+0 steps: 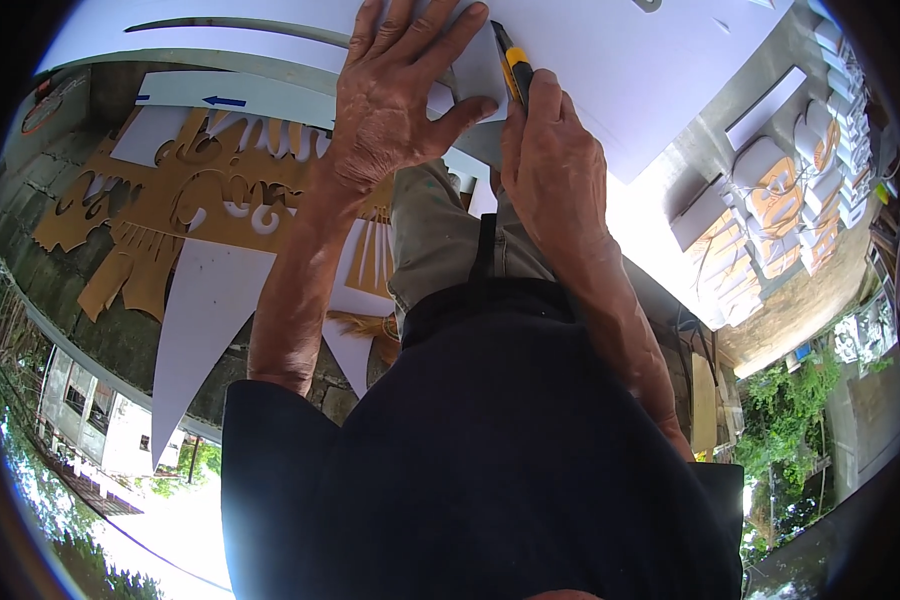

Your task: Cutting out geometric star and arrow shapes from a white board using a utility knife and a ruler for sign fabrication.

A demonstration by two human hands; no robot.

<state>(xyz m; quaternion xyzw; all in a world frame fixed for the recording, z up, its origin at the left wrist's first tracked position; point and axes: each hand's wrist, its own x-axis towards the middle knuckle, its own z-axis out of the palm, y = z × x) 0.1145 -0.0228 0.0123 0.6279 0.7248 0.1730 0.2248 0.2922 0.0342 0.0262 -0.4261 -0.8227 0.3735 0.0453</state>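
Note:
A large white sheet (620,80) spreads across the top of the view. My left hand (390,105) lies palm down on its near edge, open, with the fingers spread and pointing away from me and the thumb stretched to the right. Just right of that thumb, my right hand (558,165) is closed around a yellow and black utility knife (517,68). The knife's front end points away and slightly left, down at the sheet beside my left fingers. Whether the blade tip is in the sheet cannot be made out. A long dark curved gap (220,22) runs through the sheet at the left.
Brown boards with curly cut-outs (220,185) and a pointed white piece (205,310) lie at the lower left. Straw-coloured bristles (360,325) show beside my left leg. Several stacked white and brown cut shapes (770,195) sit at the far right.

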